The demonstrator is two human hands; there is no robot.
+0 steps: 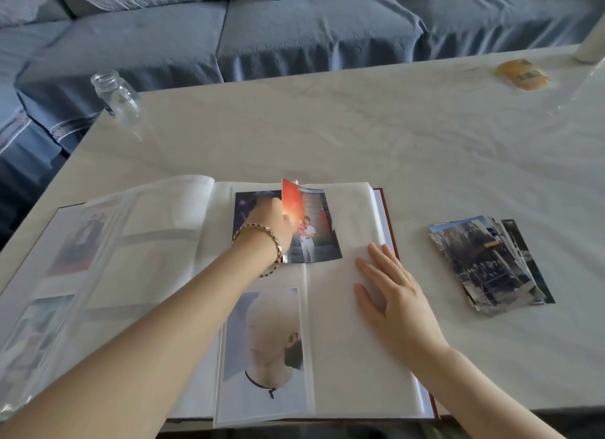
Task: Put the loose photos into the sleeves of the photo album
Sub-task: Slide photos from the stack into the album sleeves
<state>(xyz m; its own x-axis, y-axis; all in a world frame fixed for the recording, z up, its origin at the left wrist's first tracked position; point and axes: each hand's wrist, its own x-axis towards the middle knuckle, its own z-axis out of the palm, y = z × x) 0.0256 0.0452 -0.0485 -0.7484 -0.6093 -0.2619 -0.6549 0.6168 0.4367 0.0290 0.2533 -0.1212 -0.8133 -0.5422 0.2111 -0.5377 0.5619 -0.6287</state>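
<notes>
Head view: my left grip (271,222) pinches a photo (311,239) by its lifted edge, at the far end of the album (343,340)'s right page. The photo looks light, glossy and quick to bend, so I'd hold it by the edges only. My right grip (389,294) lies flat and spread on that page, holding nothing. The stack (487,265) sits right of the album.

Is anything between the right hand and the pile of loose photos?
Nothing visible. Between the right hand, flat on the album page, and the pile of loose photos lies only bare table.
</notes>
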